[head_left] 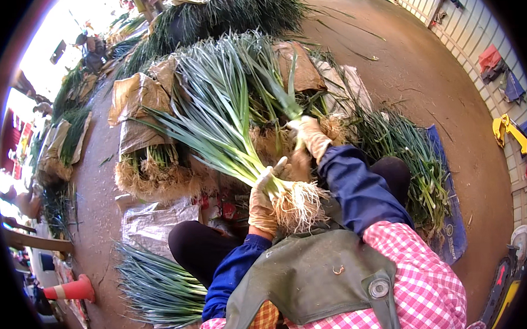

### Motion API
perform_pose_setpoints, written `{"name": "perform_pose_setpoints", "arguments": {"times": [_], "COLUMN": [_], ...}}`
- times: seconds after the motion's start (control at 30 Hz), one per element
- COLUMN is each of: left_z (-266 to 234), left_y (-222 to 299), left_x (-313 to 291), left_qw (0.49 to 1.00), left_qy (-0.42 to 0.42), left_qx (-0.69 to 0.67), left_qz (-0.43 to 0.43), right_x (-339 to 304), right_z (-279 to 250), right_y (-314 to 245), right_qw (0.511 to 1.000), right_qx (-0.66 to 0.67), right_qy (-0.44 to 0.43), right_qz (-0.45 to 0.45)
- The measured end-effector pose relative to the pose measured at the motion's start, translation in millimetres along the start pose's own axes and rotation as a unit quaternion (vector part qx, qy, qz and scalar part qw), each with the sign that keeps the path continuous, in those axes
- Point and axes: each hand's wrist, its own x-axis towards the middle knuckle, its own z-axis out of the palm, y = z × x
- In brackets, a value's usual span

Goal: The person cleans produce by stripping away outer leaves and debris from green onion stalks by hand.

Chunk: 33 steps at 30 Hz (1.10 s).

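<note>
My left hand [262, 204], in a pale work glove, is closed around the white lower stems of a bunch of spring onions [223, 136]. The stringy pale roots of the bunch spread out just above my apron, and its long green leaves fan away to the upper left. My right hand [311, 137], also gloved, grips a single spring onion [289, 105] just to the right of the bunch. Its leaves point away and its brownish roots hang below the hand, both smeared by motion.
Wrapped bundles of rooted spring onions [153, 171] lie ahead. A pile of green onions [417, 165] rests on a blue sack [451, 230] at right, and another bundle [157, 287] lies at lower left. An orange cone [76, 289] is farther left, with a wall [474, 35] at right.
</note>
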Motion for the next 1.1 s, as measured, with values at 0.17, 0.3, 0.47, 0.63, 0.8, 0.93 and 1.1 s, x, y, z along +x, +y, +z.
{"name": "perform_pose_setpoints", "arguments": {"times": [0.17,0.3,0.47,0.63,0.8,0.93,1.1], "left_z": [9.0,37.4,-6.6,-16.9,-3.5,19.3,33.3], "left_y": [4.6,0.2,-12.0,0.4,-2.7,-1.2,3.3], "left_x": [-9.7,-15.5,-2.1,-6.4,-12.0,-20.4,-23.3], "left_qw": [1.0,0.999,0.988,0.988,0.993,0.993,0.993], "left_qy": [0.002,0.016,0.12,0.064,0.082,0.091,0.015], "left_qx": [0.003,0.021,0.052,0.103,0.057,-0.052,-0.109], "left_qz": [0.007,0.031,0.083,0.1,0.068,0.048,0.051], "right_x": [-59.6,-112.4,-74.6,-62.7,-61.8,-74.7,-111.0], "right_z": [-26.4,13.3,46.3,64.3,66.9,54.1,49.6], "right_y": [-80.8,-68.3,-18.1,-29.2,-16.0,-4.9,-10.7], "right_qw": [0.964,0.962,0.989,0.926,0.963,0.956,0.982], "right_qx": [-0.079,-0.2,-0.01,0.268,0.248,0.285,0.05], "right_qy": [0.158,0.04,-0.146,-0.225,-0.101,-0.056,-0.054], "right_qz": [-0.198,-0.183,0.011,0.144,0.014,-0.035,-0.174]}}
